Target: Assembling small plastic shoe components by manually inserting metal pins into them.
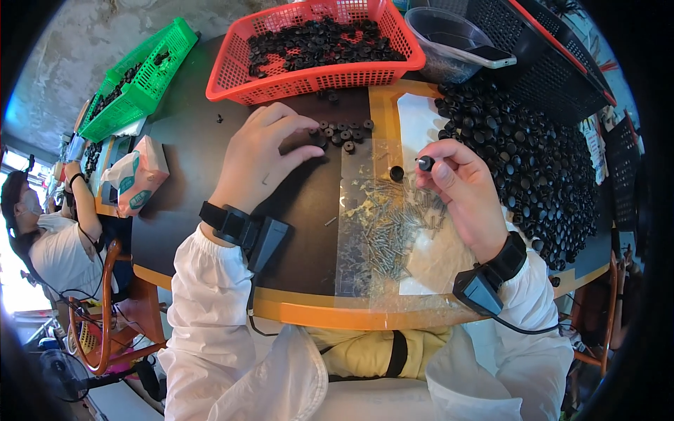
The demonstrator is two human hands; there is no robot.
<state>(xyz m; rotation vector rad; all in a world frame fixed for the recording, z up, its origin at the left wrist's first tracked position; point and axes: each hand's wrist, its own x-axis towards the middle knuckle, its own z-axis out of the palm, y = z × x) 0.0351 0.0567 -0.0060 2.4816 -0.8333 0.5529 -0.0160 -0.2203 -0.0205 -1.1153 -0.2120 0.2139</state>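
Note:
My right hand point(463, 189) pinches a small round black knob point(426, 163) between thumb and fingers, above the right part of the table. Just left of it another black knob point(397, 173) lies on the table. Over the dark surface, my left hand point(270, 144) has thumb and forefinger apart. Their tips reach the near-left edge of a cluster of small black round pieces with center holes point(344, 133); one piece sits between the tips, and a firm grip on it does not show. Loose metal screws point(390, 235) lie spread on clear plastic below my right hand.
A red basket point(316, 74) of black parts stands at the back. A heap of black caps point(526, 161) covers the right side, below a black basket point(562, 56). A clear tub point(439, 59) bears a phone point(491, 55). Left are a tissue pack point(147, 175), green basket point(144, 88) and seated person point(63, 238).

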